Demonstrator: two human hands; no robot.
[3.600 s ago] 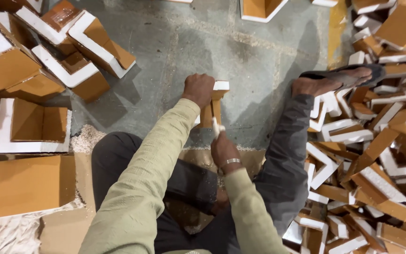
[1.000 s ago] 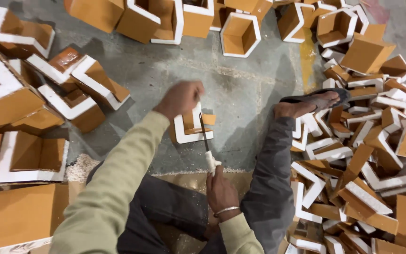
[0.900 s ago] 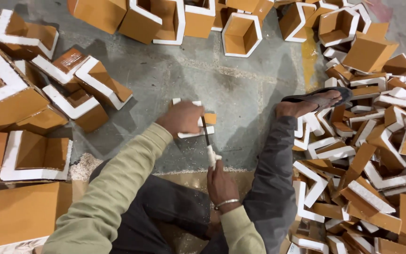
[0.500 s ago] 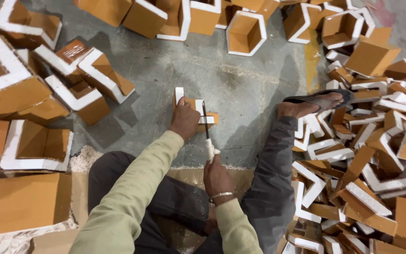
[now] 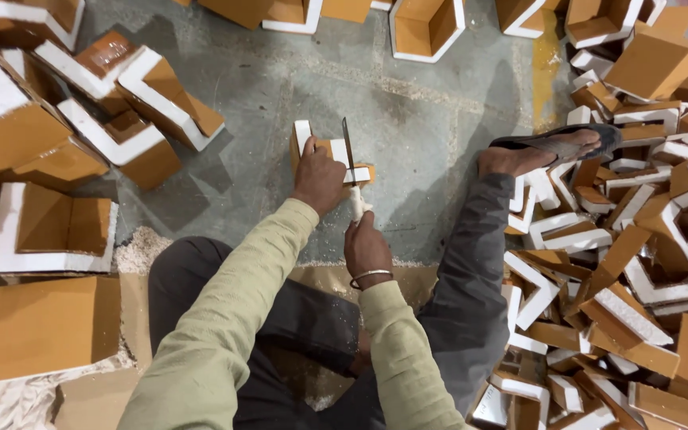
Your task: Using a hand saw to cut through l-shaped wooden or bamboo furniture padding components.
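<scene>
On the floor (image 5: 408,103) between my legs, my left hand (image 5: 320,179) pins a foam piece (image 5: 324,151) while my right hand (image 5: 366,248) grips the knife (image 5: 349,151), mid-cut; next needs a steady downward slice.

The foam piece (image 5: 324,155) lies on the floor (image 5: 408,95); stacked corner blocks (image 5: 129,111) sit to its left, a heap of offcuts (image 5: 639,263) to its right.
</scene>
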